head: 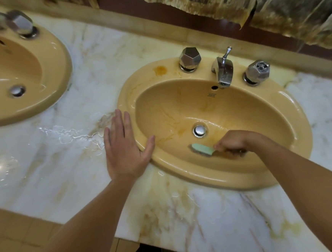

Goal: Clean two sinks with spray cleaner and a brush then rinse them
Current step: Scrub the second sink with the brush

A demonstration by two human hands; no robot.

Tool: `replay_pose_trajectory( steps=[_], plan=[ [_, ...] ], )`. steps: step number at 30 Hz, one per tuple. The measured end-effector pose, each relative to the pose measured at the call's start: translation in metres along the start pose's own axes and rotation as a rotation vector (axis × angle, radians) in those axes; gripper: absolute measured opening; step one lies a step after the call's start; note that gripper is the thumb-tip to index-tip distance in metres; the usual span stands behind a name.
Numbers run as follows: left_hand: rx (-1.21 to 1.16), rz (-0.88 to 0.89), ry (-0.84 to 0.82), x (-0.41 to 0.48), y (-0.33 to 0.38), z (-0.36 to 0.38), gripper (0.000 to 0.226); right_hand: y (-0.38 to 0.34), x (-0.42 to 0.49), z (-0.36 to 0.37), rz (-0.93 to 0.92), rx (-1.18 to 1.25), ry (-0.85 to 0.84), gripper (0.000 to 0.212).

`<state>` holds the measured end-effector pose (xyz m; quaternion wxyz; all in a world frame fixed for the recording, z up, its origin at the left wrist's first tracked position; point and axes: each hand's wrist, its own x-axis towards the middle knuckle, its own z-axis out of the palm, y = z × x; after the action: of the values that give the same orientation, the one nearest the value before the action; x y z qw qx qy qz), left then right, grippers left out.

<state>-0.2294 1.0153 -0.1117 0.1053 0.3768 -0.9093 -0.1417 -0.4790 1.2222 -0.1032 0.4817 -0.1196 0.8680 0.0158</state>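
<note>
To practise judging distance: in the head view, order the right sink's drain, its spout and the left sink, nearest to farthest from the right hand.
1. Drain, close beside the right hand.
2. Spout, at the back, middle.
3. Left sink, far off to the left.

brush [202, 148] in right sink [290, 104], before drain [199, 130].
</note>
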Motion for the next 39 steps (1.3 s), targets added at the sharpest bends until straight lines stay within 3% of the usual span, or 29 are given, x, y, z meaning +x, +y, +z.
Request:
replay_pose_trajectory(
  steps=[4, 7, 10, 13, 16, 20, 23, 26, 29, 32, 33, 36, 39],
  plan=[
    [0.009, 0.002, -0.007, 0.0, -0.001, 0.001, 0.091, -0.007, 0.008, 0.006, -0.034, 0.028, 0.074, 0.038],
    [0.007, 0.0, -0.004, 0.001, 0.0, 0.001, 0.091, -0.015, 0.009, 0.009, -0.041, 0.099, -0.042, 0.039],
    [-0.001, 0.003, -0.008, 0.0, 0.0, 0.0, 0.091, -0.018, 0.012, 0.01, -0.048, 0.111, 0.109, 0.037],
    [-0.001, -0.003, -0.012, 0.0, 0.0, -0.001, 0.091, -0.027, 0.007, 0.011, -0.036, 0.17, -0.053, 0.031],
    [0.002, -0.004, -0.017, 0.0, 0.0, -0.001, 0.091, -0.032, 0.013, 0.013, -0.047, 0.131, 0.106, 0.034],
    [-0.001, -0.007, -0.008, 0.0, 0.001, -0.001, 0.091, -0.046, 0.01, 0.014, -0.086, 0.202, -0.063, 0.026],
    [-0.006, -0.003, -0.007, 0.0, 0.001, -0.001, 0.09, -0.053, 0.013, 0.014, -0.123, 0.152, 0.124, 0.022],
    [-0.012, -0.001, -0.002, 0.0, 0.001, -0.001, 0.09, -0.06, 0.016, 0.014, -0.112, 0.216, -0.021, 0.023],
    [-0.01, 0.005, 0.001, 0.0, 0.001, -0.001, 0.091, -0.059, 0.029, 0.014, -0.103, 0.251, 0.202, 0.024],
    [-0.009, 0.007, 0.005, 0.001, 0.001, -0.001, 0.091, -0.066, 0.027, 0.011, -0.152, 0.24, -0.05, 0.018],
    [-0.007, 0.009, 0.005, 0.001, 0.0, -0.001, 0.091, -0.068, 0.029, 0.011, -0.159, 0.237, -0.052, 0.018],
    [-0.002, 0.007, 0.003, 0.001, 0.001, 0.0, 0.091, -0.066, 0.04, 0.007, -0.166, 0.226, 0.268, 0.024],
    [-0.006, 0.007, 0.01, 0.001, 0.0, 0.001, 0.091, -0.07, 0.04, 0.007, -0.204, 0.186, -0.008, 0.019]
  ],
)
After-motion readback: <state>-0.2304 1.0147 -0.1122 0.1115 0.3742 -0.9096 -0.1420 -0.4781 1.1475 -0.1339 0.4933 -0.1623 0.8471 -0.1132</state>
